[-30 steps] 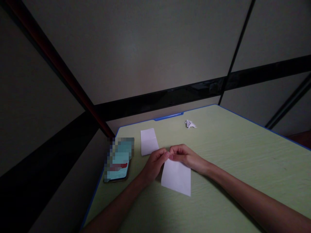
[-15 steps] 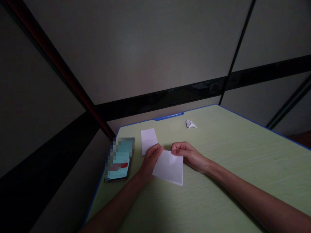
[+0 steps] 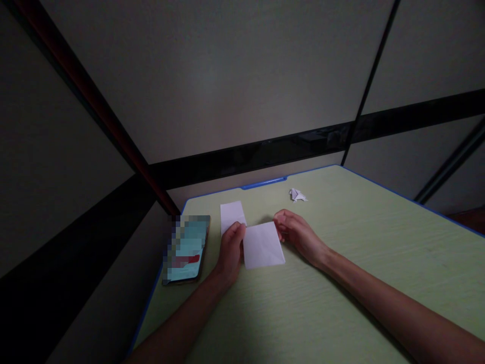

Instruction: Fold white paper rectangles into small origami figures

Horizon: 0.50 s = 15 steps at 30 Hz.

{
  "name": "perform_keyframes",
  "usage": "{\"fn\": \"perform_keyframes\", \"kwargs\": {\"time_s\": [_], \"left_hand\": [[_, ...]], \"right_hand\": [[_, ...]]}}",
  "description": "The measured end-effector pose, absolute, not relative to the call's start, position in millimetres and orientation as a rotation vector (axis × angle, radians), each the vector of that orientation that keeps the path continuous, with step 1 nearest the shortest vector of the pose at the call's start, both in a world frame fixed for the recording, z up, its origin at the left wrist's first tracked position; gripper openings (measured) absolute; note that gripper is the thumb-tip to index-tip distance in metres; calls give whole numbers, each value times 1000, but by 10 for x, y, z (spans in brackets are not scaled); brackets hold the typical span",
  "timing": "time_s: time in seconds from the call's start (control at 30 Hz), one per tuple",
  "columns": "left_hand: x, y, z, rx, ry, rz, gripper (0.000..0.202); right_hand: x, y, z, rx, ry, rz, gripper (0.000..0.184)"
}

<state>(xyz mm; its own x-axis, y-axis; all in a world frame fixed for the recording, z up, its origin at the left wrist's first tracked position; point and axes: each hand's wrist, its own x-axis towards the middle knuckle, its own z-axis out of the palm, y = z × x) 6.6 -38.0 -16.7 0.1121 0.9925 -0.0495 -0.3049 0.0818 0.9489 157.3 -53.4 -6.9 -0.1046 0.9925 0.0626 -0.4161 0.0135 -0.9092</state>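
Note:
A square sheet of white paper (image 3: 263, 246) is held up over the table, with faint crease lines on its face. My left hand (image 3: 230, 253) pinches its upper left edge, thumb on top and the other fingers hidden beneath. At the paper's upper right corner, my right hand (image 3: 297, 235) has loosely curled fingers set apart, the fingertips close beside the edge; whether they touch it is unclear. Behind my left hand lies another white paper piece (image 3: 232, 215), partly covered. A small folded paper figure (image 3: 297, 195) sits farther back, beyond my right hand.
A phone (image 3: 189, 247) with a lit, partly blurred screen lies at the left of the pale green table (image 3: 379, 242). The table has a blue edge and a blue strip (image 3: 264, 183) at the back. Panelled doors (image 3: 227, 91) stand close behind it.
My right thumb has come off the top of the paper, and that hand has shifted slightly right and away. The sheet has turned and risen a little, still in my left hand.

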Motion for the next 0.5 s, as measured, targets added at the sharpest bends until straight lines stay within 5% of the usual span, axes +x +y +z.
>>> {"fn": "perform_keyframes", "kwargs": {"time_s": [0.17, 0.5], "left_hand": [[62, -386, -214, 1157, 962, 1110, 30], [43, -466, -93, 1508, 871, 699, 24]], "right_hand": [[1515, -557, -98, -944, -1130, 1484, 28], [1523, -610, -62, -949, -1338, 1624, 23]]}}
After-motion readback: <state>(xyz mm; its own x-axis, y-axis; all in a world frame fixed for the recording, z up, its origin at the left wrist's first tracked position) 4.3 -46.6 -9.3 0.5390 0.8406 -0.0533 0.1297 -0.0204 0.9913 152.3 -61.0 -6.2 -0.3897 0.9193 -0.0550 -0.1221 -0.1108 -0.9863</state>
